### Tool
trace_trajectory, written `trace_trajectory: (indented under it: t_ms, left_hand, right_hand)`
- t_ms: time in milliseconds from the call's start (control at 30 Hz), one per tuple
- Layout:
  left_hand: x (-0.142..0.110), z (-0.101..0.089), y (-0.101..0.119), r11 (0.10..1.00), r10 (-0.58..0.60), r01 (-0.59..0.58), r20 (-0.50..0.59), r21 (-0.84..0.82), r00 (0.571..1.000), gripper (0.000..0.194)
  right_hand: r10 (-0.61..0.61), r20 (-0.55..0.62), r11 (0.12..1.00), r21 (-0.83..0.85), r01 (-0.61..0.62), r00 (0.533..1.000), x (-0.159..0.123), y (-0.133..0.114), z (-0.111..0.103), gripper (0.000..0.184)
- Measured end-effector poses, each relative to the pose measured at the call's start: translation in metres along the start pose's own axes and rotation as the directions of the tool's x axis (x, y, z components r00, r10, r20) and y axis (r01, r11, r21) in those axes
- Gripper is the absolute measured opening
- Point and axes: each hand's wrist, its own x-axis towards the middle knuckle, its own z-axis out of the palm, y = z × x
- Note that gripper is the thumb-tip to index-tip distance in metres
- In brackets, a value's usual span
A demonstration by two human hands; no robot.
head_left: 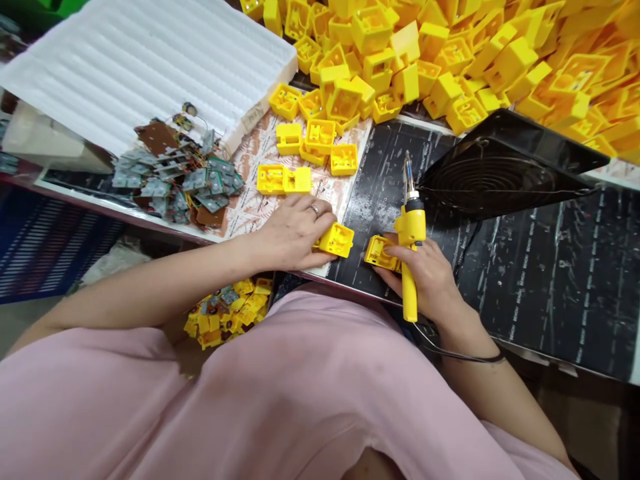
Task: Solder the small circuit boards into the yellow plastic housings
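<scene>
Here's the left hand (303, 233), its grip curled round one yellow housing (340, 240) close to the surface's (540, 287) front edge, while the right hand (431, 275) has its grip closed on two things at once, a second housing (379, 251) and the soldering gun (413, 227), tip pointing up beside the black fan (480, 173)! That double hold looks the risky bit: loosen the fingers for the housing and the gun could tip, its tip, if hot, marking plastic or skin, and the cord (431, 343) by the wrist could snag and tug it.
</scene>
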Motion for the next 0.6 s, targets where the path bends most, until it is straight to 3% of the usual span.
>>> trace_trajectory:
  t_ms: [100, 267, 367, 467, 600]
  left_hand:
    - [-0.008, 0.001, 0.002, 0.998, -0.019, 0.014, -0.072, -0.067, 0.997, 0.071]
    - [0.002, 0.013, 0.014, 0.989, -0.052, 0.037, -0.099, -0.146, 0.994, 0.058]
    - [0.005, 0.011, 0.016, 0.992, -0.058, 0.05, -0.072, -0.116, 0.996, 0.078]
    - [-0.006, 0.003, 0.008, 0.985, -0.14, 0.13, -0.081, -0.114, 0.987, 0.095]
    - [-0.024, -0.001, 0.003, 0.962, -0.27, 0.264, -0.093, -0.074, 0.958, 0.078]
  right_hand:
    - [-0.001, 0.004, 1.0, 0.015, 0.001, 1.0, 0.0, -0.001, 0.0, 0.038]
    - [-0.004, -0.008, 1.0, 0.031, 0.005, 1.0, 0.0, -0.002, 0.002, 0.038]
    - [-0.007, -0.008, 0.999, 0.033, 0.008, 1.0, 0.0, -0.001, 0.001, 0.039]
    - [0.003, -0.007, 0.999, 0.04, -0.003, 1.0, -0.001, -0.001, -0.002, 0.045]
    - [0.011, -0.007, 0.999, 0.042, -0.011, 1.0, 0.007, -0.009, -0.003, 0.046]
